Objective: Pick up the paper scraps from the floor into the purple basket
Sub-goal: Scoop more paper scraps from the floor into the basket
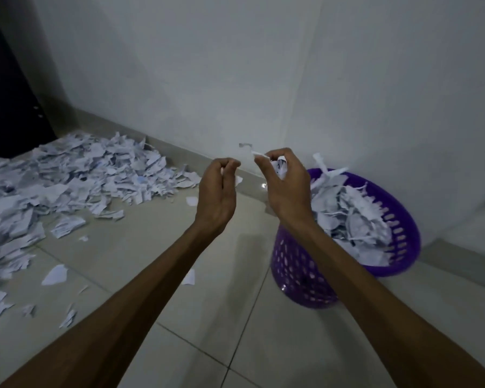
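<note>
A big heap of white paper scraps (67,180) covers the floor at the left, against the wall. The purple basket (297,264) stands at the right, leaning, with several scraps (350,219) piled inside. My right hand (284,186) is raised just left of the basket's rim and grips a crumpled wad of paper scraps (279,165). My left hand (217,191) hangs beside it at the same height, fingers curled with fingertips pinched together; a sliver of white shows by its fingers, too small to tell whether it is held.
Loose single scraps (55,275) lie scattered on the tiled floor (207,317) between the heap and basket. A white wall corner rises behind. A dark doorway (3,93) is at the far left.
</note>
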